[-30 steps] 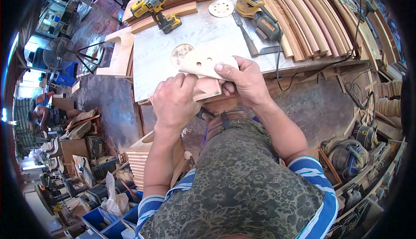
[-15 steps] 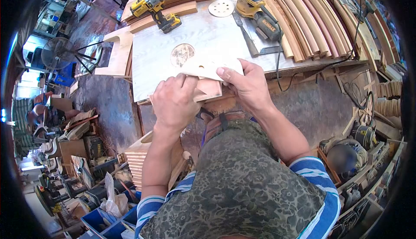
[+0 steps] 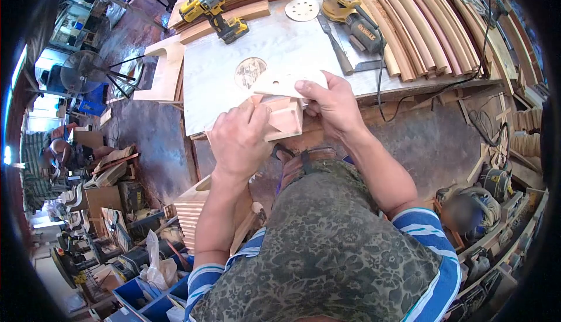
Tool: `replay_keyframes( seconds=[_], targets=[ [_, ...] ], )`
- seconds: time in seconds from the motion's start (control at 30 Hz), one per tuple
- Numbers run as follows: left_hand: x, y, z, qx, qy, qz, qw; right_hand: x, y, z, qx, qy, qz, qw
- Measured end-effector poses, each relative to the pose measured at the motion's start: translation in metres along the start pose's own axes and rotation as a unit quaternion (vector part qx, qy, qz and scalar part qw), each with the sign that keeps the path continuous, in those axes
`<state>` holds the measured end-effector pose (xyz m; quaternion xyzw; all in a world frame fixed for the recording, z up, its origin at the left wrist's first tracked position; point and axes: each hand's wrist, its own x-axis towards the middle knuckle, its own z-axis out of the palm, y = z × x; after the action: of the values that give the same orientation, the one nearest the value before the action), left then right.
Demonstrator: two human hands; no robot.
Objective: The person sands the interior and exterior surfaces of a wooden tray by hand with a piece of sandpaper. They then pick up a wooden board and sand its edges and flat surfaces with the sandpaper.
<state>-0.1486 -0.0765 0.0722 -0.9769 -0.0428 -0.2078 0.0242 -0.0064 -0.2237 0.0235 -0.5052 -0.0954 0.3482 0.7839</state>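
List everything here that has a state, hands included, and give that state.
Left hand: closed on wooden piece
Right hand: closed on holed sheet
Wooden piece: gripped
Holed sheet: gripped, apparently folded
Drill: lying down, bit fitted
White disc: flat, unfolded
Sander: lying down, power unclear
Fan: running or stopped, unclear

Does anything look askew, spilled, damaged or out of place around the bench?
One thing: from the sander, a black cord droops over the front edge of the workbench, where it might snag. I see no spill or obvious damage.
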Motion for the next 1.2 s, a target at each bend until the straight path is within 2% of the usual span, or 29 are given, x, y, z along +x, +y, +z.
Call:
replay_keyframes(
  seconds=[0.07, 0.13, 0.2, 0.23, 0.27, 0.37, 0.4, 0.47, 0.53, 0.6, 0.67, 0.77, 0.8, 0.9, 0.93, 1.0, 1.03, 1.07, 1.13, 1.2],
  targets=[
    [0.0, 0.0, 0.0, -0.004, -0.001, -0.003, 1.0, -0.006, 0.003, -0.006, 0.068, 0.023, -0.03, 0.997],
    [-0.002, 0.002, 0.001, -0.01, -0.004, -0.002, 1.0, -0.017, 0.002, -0.012, 0.038, 0.039, -0.054, 0.997],
    [-0.001, 0.002, -0.001, -0.008, -0.017, -0.003, 1.0, -0.027, 0.002, -0.016, -0.113, 0.035, -0.128, 0.985],
    [0.0, 0.002, -0.001, -0.007, -0.015, 0.0, 1.0, -0.03, 0.009, -0.017, -0.139, 0.026, -0.175, 0.974],
    [-0.001, 0.002, -0.003, -0.006, -0.016, 0.0, 1.0, -0.031, 0.01, -0.017, -0.138, 0.026, -0.177, 0.974],
    [-0.004, 0.001, 0.003, -0.014, -0.01, 0.001, 1.0, -0.037, 0.004, -0.015, -0.31, -0.084, -0.351, 0.88],
    [-0.004, 0.0, 0.005, -0.021, -0.001, 0.001, 1.0, -0.037, 0.005, -0.015, -0.31, -0.082, -0.35, 0.88],
    [-0.003, 0.0, 0.004, -0.026, 0.002, 0.001, 1.0, -0.036, 0.012, -0.014, -0.354, -0.097, -0.454, 0.812],
    [-0.005, -0.001, 0.004, -0.03, 0.005, 0.001, 1.0, -0.031, 0.027, -0.021, -0.331, -0.104, -0.442, 0.827],
    [-0.008, -0.004, 0.005, -0.013, -0.002, 0.015, 1.0, -0.017, 0.042, -0.034, -0.401, -0.095, -0.321, 0.853],
    [-0.007, 0.001, 0.0, -0.015, -0.008, 0.014, 1.0, -0.012, 0.049, -0.039, -0.364, -0.105, -0.334, 0.863],
    [-0.012, 0.0, 0.001, -0.012, -0.018, 0.012, 1.0, -0.034, 0.027, -0.018, -0.345, -0.108, -0.431, 0.827],
    [-0.013, -0.001, 0.004, -0.009, -0.01, 0.013, 1.0, -0.03, 0.035, -0.024, -0.344, -0.107, -0.429, 0.829],
    [-0.019, -0.006, 0.007, -0.021, 0.006, 0.035, 0.999, 0.002, 0.061, -0.048, -0.473, -0.07, -0.289, 0.829],
    [-0.019, -0.005, 0.006, -0.019, 0.006, 0.035, 0.999, -0.002, 0.06, -0.047, -0.472, -0.07, -0.291, 0.829],
    [-0.019, -0.004, 0.005, -0.015, -0.001, 0.029, 0.999, -0.021, 0.046, -0.039, -0.386, -0.116, -0.345, 0.848],
    [-0.022, -0.004, 0.005, -0.017, -0.009, 0.028, 0.999, -0.031, 0.034, -0.019, -0.304, -0.122, -0.418, 0.847],
    [-0.023, -0.004, 0.007, -0.015, 0.0, 0.036, 0.999, -0.029, 0.042, -0.024, -0.304, -0.121, -0.415, 0.849],
    [-0.027, -0.005, 0.01, -0.013, 0.013, 0.043, 0.999, -0.013, 0.075, -0.042, -0.331, -0.125, -0.345, 0.869],
    [-0.036, -0.008, 0.016, -0.029, 0.007, 0.05, 0.998, 0.01, 0.09, -0.049, -0.325, -0.093, -0.375, 0.863]
  ],
)
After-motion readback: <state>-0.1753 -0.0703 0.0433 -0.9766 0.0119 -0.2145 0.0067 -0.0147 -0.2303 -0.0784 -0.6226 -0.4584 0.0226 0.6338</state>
